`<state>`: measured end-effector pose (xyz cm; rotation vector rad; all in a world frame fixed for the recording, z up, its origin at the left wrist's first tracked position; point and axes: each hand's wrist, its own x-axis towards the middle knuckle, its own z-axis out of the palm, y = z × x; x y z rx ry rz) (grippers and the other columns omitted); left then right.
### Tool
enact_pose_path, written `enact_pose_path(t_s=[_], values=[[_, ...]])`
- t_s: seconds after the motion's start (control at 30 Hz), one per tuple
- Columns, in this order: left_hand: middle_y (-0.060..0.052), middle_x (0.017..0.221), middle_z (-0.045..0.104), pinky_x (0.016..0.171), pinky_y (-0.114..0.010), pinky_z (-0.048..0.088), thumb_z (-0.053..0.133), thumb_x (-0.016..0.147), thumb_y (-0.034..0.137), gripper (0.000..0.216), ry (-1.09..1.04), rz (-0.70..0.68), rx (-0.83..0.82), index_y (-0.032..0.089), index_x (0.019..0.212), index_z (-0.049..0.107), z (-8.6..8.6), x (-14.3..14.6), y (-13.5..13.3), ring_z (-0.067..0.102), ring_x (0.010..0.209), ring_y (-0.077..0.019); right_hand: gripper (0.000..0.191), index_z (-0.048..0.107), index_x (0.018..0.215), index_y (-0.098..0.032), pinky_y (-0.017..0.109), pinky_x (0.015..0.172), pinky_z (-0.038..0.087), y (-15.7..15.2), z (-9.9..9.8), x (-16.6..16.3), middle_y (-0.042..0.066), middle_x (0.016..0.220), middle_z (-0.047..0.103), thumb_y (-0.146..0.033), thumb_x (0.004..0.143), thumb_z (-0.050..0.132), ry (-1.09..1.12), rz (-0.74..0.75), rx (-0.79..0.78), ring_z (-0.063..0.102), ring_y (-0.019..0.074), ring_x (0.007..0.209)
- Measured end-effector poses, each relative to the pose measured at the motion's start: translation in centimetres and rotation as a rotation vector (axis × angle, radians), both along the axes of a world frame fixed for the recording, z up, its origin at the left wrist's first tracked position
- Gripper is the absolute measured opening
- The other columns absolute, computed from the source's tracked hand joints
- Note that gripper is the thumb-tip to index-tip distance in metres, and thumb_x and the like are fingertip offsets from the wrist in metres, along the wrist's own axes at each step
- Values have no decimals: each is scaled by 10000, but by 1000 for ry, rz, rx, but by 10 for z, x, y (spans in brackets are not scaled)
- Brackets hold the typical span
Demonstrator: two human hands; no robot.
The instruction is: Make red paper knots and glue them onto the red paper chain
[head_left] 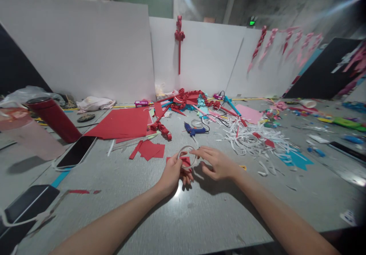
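My left hand (173,173) is closed around the lower left of a clear tape roll (187,156), holding it upright over the grey table (200,217). A small red paper piece (185,161) shows through the roll's ring, close to my fingers. My right hand (217,163) reaches in from the right, its fingers pinched at the roll's right rim. Both forearms stretch from the near edge of the table.
Red paper sheets (122,123) and cut red pieces (148,149) lie ahead left. A blue glue gun (194,130), white paper strips (251,138), a red flask (54,118) and phones (77,151) sit around. White boards (85,49) with red decorations stand behind.
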<state>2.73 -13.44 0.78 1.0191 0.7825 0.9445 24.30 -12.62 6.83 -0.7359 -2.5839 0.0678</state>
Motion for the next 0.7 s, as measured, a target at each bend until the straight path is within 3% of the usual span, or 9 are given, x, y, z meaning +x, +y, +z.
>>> enact_pose_path(t_s=[0.07,0.2,0.3,0.37,0.47,0.57,0.7], values=[[-43,517,673,337,-189,365,530,927,490,639,38,-23,5,57,1395,491,0,-2,0,586,351,-170,512,513,1452,-186,424,932,533,1,1,-2,140,1148,664,-145,942,542,-4,-25,27,613,270,1058],[3,521,639,353,-208,356,388,989,554,715,104,0,75,86,1530,391,10,-12,2,557,348,-163,196,673,1163,-180,363,813,511,10,-1,1,101,954,669,-221,1052,517,-42,-41,128,615,236,909],[-15,619,669,465,-262,440,250,1049,511,643,378,140,317,126,1545,388,21,-26,6,589,445,-175,243,685,934,-172,337,757,460,17,-5,6,61,811,624,-311,1068,538,-33,-100,204,572,209,795],[-72,804,722,684,-327,525,373,1041,393,478,709,237,604,152,1410,558,25,-34,8,676,693,-209,335,637,782,-179,326,720,424,20,-7,8,43,750,575,-358,1056,567,2,-163,234,529,198,748],[-168,1138,692,975,-447,480,515,982,300,332,1172,334,927,139,1221,680,23,-40,9,623,1100,-315,396,563,693,-194,320,712,401,20,-9,7,29,727,522,-369,1048,582,48,-228,231,490,193,736],[-219,1171,650,972,-511,467,633,930,479,438,1474,375,955,100,1135,708,15,-43,9,566,1125,-397,384,550,707,-202,326,732,407,17,-8,3,34,755,514,-356,1060,555,81,-252,209,497,205,770],[-224,1108,645,930,-513,467,664,889,605,566,1560,350,913,87,1112,709,10,-44,8,558,1084,-412,363,538,736,-210,331,756,436,12,-6,-3,58,830,535,-332,1076,507,162,-253,135,523,215,825]])
